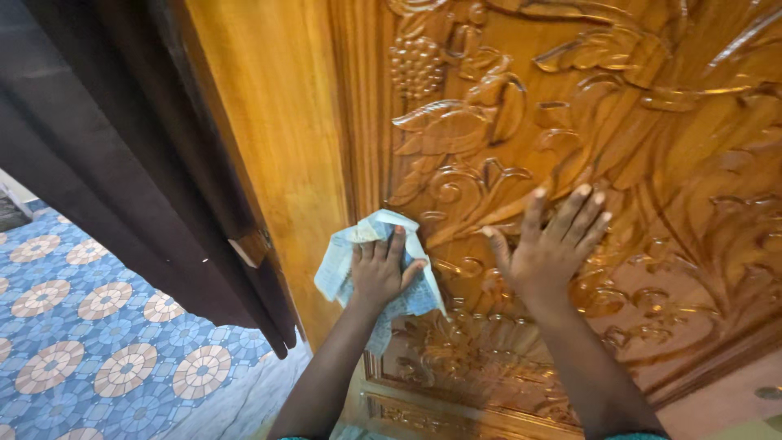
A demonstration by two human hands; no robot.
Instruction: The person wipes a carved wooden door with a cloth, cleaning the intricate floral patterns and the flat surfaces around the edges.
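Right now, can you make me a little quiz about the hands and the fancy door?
1. What does the left hand press against the carved wooden door?
2. True or false: the right hand holds a brush.
3. What lies left of the door: A) patterned blue floor tiles, B) grass, C) a red carpet?

Key:
1. A pale blue cloth.
2. False; it lies flat on the carving, fingers spread, holding nothing.
3. A.
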